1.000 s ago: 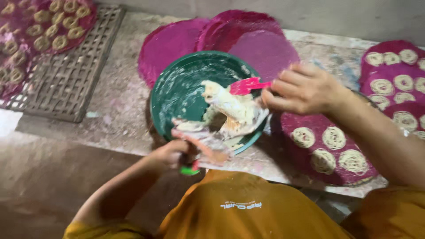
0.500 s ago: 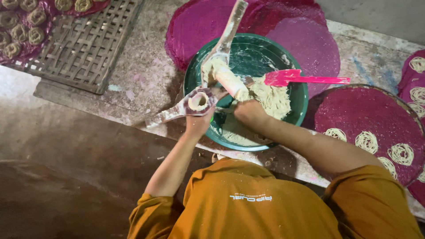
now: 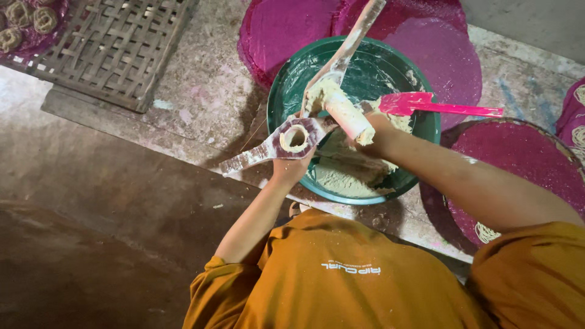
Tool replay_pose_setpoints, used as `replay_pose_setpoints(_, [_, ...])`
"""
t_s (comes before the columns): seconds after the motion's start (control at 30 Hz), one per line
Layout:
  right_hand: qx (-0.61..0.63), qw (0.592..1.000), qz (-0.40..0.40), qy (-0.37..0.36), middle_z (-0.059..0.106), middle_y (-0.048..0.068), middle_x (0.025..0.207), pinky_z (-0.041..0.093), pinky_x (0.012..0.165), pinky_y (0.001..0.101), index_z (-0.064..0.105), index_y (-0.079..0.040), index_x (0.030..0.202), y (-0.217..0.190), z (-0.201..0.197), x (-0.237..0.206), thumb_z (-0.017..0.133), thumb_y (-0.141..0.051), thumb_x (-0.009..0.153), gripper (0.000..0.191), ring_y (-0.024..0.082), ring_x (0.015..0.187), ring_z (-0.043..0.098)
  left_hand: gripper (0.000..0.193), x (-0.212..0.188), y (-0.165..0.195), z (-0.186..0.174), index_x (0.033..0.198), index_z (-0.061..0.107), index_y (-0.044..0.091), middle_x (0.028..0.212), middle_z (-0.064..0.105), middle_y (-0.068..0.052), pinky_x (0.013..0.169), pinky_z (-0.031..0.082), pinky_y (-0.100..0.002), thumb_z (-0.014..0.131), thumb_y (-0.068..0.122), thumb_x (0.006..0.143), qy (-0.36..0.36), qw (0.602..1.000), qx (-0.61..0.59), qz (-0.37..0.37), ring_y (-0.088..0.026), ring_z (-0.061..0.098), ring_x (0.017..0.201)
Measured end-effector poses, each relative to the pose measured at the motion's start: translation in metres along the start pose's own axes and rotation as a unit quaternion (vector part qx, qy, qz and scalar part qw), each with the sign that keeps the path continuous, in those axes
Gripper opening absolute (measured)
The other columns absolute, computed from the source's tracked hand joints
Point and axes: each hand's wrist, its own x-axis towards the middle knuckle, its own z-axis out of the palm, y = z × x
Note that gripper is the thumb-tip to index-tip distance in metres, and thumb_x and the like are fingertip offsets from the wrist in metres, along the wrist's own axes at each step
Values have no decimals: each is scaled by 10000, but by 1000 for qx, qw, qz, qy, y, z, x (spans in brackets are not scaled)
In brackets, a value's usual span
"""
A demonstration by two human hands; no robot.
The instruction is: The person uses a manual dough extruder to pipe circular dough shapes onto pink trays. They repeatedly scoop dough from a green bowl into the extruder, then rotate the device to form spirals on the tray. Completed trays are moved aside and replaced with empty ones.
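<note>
Over the green basin [image 3: 292,91] at the bench's near edge, left hand [image 3: 291,167] fingers clasp the dough-caked wooden press [image 3: 286,141] under its ring, right hand [image 3: 376,125] fingers wrap the dough roll [image 3: 347,114] — soft, sticky, likely sagging; support it from beneath.

one green basin [image 3: 286,91] — one pink spatula [image 3: 426,105], one woven tray [image 3: 116,49]

My left hand [image 3: 291,166] grips from below, arm bent upward, while my right hand [image 3: 376,125] curls closed, forearm reaching across.
</note>
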Motion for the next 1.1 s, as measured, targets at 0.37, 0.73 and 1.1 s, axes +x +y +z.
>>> replay_pose_setpoints(0.37, [-61,998,-7,13,724,139,906,592,717,438,705,-76,993,-14,8,2,621,-175,860,186,312,840,736,285,0,0,-4,1142,667,25,1122,681,-104,855,548,-304,780,64,883,-11,1000,-18,-11,-173,671,947])
replay_pose_setpoints(0.73, [-235,968,-32,-78,718,162,905,598,725,452,710,-71,971,0,21,-11,601,-154,871,170,335,832,737,265,-2,-5,-2,1118,684,52,1134,695,-106,894,558,-320,788,71,876,6,999,-32,-26,-203,687,973])
replay_pose_setpoints(1.1, [-227,963,-50,-136,731,189,809,586,709,469,692,-288,1306,-2,25,-111,585,-89,824,532,346,746,730,243,0,1,-5,1077,693,46,1032,706,-112,913,544,-353,776,24,849,8,997,57,48,-244,688,995])
